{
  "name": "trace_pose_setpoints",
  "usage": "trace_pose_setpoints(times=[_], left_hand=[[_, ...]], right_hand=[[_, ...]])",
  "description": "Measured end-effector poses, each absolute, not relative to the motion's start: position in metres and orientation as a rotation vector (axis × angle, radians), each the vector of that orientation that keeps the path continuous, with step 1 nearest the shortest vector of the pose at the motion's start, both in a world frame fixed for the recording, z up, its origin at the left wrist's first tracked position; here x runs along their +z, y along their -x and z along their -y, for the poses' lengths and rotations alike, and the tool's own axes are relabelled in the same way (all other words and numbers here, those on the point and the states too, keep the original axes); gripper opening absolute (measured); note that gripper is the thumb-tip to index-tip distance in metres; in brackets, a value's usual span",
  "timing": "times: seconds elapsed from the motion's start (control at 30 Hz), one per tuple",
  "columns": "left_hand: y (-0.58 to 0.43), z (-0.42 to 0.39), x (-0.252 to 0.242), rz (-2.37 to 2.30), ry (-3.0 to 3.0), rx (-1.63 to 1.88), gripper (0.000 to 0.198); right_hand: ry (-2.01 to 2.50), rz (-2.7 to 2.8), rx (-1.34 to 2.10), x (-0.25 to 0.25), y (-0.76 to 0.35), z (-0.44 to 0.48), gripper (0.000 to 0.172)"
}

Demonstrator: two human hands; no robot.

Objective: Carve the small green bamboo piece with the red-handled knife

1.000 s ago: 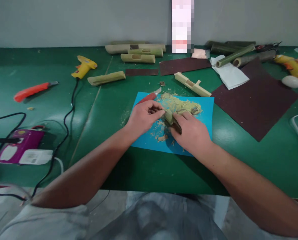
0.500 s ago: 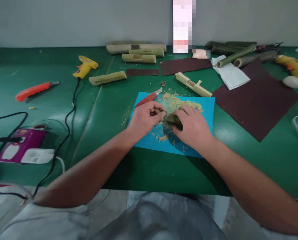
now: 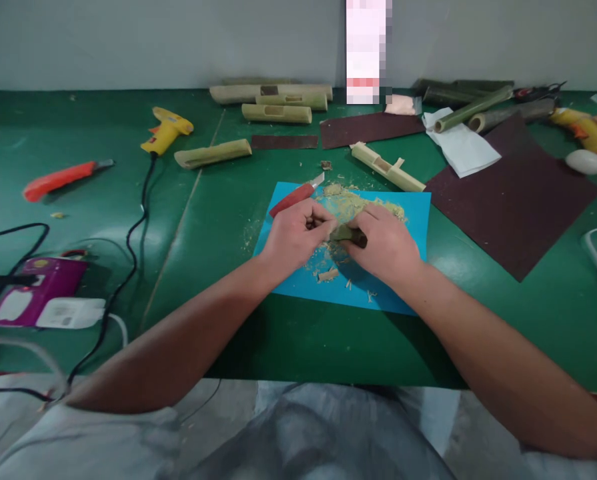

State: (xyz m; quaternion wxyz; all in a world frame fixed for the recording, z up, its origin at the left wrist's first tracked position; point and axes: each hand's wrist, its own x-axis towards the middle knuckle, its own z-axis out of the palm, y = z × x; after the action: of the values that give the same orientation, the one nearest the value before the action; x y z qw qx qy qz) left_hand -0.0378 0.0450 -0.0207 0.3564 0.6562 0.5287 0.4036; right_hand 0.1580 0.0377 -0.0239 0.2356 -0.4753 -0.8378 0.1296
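Bamboo piece [image 3: 345,234] sits between the hands, over a blue sheet [image 3: 303,283]. From here, the right hand [image 3: 385,237] curls round its hollow end; the left hand's [image 3: 298,230] thumb and fingertips meet at the other, pinching what I cannot tell. Shavings [image 3: 351,200] and a red-handled knife [image 3: 291,199] lie just beyond; farther back on the green desk [image 3: 328,347], a notched tube [image 3: 401,175].

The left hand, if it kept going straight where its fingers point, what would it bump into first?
Probably the bamboo piece in the right hand. The left hand looks very close to it, maybe touching; depth is unclear.
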Motion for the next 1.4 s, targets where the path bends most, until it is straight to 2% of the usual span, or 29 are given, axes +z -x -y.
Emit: trace_pose_setpoints(times=[1.4], left_hand=[[0.035,-0.037,-0.018,-1.421,-1.825,1.032,0.007]], right_hand=[[1.362,2.247,0.38,-0.023,-0.158,-0.039,0.009]])
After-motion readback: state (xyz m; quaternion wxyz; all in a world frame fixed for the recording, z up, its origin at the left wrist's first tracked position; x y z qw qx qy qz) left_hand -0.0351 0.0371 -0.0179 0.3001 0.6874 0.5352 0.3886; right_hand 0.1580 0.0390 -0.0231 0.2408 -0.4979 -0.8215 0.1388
